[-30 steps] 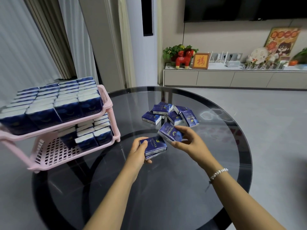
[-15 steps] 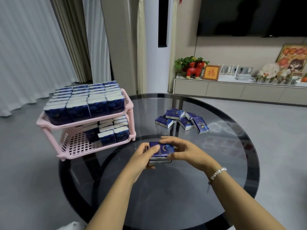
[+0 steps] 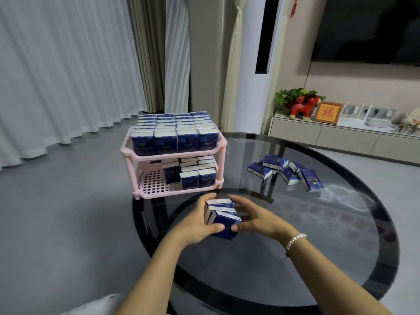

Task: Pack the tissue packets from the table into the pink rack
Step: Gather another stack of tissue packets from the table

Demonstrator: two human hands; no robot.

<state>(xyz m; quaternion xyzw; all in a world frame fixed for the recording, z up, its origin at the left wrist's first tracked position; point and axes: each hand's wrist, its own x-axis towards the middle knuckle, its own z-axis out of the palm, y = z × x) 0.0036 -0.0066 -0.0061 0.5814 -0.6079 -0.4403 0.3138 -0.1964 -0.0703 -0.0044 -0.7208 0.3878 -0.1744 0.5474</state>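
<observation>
Clasped between left hand (image 3: 195,226) and right hand (image 3: 254,220): a small stack of tissue packets (image 3: 221,218), fingers of both curled round its sides, above the dark glass tabletop (image 3: 295,258). Just beyond, the pink rack (image 3: 145,153) (top shelf full, lower shelf part filled). Further right, loose packets (image 3: 286,172) in a heap.

Red horse figurine (image 3: 303,107) beside framed picture (image 3: 328,113).

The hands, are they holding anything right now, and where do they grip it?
Yes. Both hands hold a small stack of tissue packets above the table: the left hand grips its left side, the right hand its right side.
</observation>
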